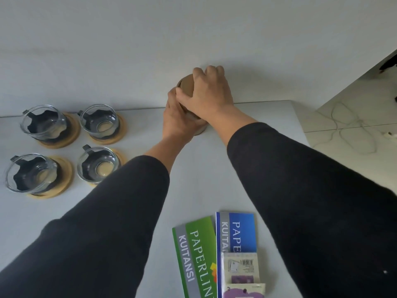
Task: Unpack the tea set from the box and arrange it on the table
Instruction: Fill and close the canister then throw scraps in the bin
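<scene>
Brown and round, the lidded pot point(186, 82) stands at the far edge of the white bench point(214, 168), against the wall, and both my hands are on it. My right hand point(207, 93) curls over its top from the right, fingers wrapped down around it. My left hand point(177, 119) grips its near left side, so most of the pot is hidden from me. Well to the left, four glass cups point(71, 145) sit in a two-by-two block, each on its own cork coaster point(73, 132). Near me lie a green receipt book point(197, 254) and a blue receipt book point(238, 231) side by side, small packets point(240, 269) overlapping the blue one.
</scene>
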The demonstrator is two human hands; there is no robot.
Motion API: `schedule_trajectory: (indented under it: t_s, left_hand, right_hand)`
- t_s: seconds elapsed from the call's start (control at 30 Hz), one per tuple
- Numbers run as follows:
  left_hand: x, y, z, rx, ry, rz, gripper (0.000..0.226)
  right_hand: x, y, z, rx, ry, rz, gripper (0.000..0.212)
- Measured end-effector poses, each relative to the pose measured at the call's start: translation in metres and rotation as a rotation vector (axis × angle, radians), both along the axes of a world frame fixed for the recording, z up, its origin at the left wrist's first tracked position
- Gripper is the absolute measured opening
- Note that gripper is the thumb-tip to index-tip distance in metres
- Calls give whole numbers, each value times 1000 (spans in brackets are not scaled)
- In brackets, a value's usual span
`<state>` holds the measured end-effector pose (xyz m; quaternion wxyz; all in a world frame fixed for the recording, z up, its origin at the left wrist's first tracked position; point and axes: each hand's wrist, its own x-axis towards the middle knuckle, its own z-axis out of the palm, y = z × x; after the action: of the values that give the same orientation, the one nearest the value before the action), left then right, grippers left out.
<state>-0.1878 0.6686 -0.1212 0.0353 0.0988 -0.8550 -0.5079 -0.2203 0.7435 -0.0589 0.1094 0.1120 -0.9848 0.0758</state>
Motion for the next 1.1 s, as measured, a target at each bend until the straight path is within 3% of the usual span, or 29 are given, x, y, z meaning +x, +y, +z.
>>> schedule_trajectory:
  t_s: [0.33,0.7,0.9,1.0,1.1]
  left_hand:
    - [2,-1,-2,39,22,2,95]
    - [5,-4,5,83,0,-6,96]
    - [27,-14,9,-10,-160,-82,130]
    - [62,-30,-6,-211,-179,-145,105]
    - [95,-45,-28,-367,-212,-212,75]
  right_hand:
    - [-1,7,7,-21,-7,100,53]
    - [10,21,28,-389,32,8,49]
    - [56,39,25,-411,183,-97,53]
    - [97,43,3,-418,218,-118,52]
    - [128,38,-23,-340,39,-149,54]
